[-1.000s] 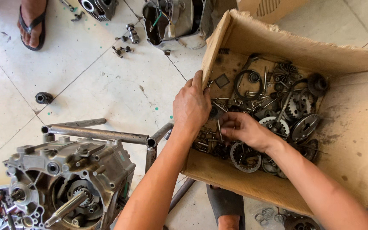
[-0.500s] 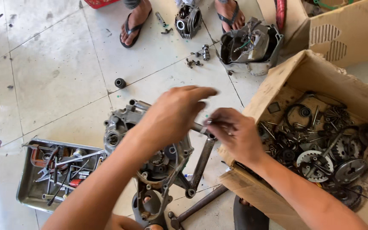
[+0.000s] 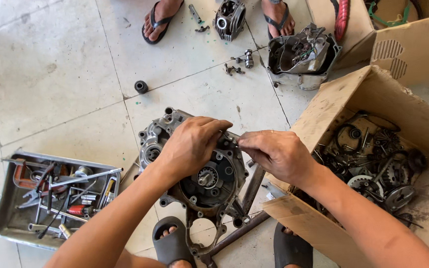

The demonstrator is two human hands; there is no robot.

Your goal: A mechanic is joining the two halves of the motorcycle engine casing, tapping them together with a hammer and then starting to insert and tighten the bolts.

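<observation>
Left hand: the left hand (image 3: 193, 145) lay curled, palm down, over the upper edge of the grey cast-metal engine crankcase half (image 3: 194, 181), fingers bent and touching its rim; whether they pinched anything could not be told
Right hand: the right hand (image 3: 275, 155) reached in from the right, thumb and fingertips drawn narrow together on something small at the crankcase's upper right edge; the part itself was too small to make out
Meeting point: both hands' fingertips came close together, just above the casing's rim
Crankcase: it sat on a dark steel tube stand (image 3: 244, 208) on the pale tiled floor (image 3: 50, 69), open face up, a splined shaft end (image 3: 206, 177) showing in its round middle recess
Right of it: an open brown cardboard box (image 3: 323, 111) full of greasy dark gears, sprockets and springs, touching the right forearm
Left of it: a shallow grey metal tray (image 3: 6, 198) of spanners, screwdrivers and red-handled tools, well apart from the hands
Far side: a small black gear (image 3: 141, 87) lying alone on the tiles, a grey cylinder head (image 3: 228, 17), and a grey engine cover (image 3: 301, 52) lying open side up
Feet: another person's sandalled feet (image 3: 161, 20) at the top; the person's own dark sandals (image 3: 171, 241) below the stand
</observation>
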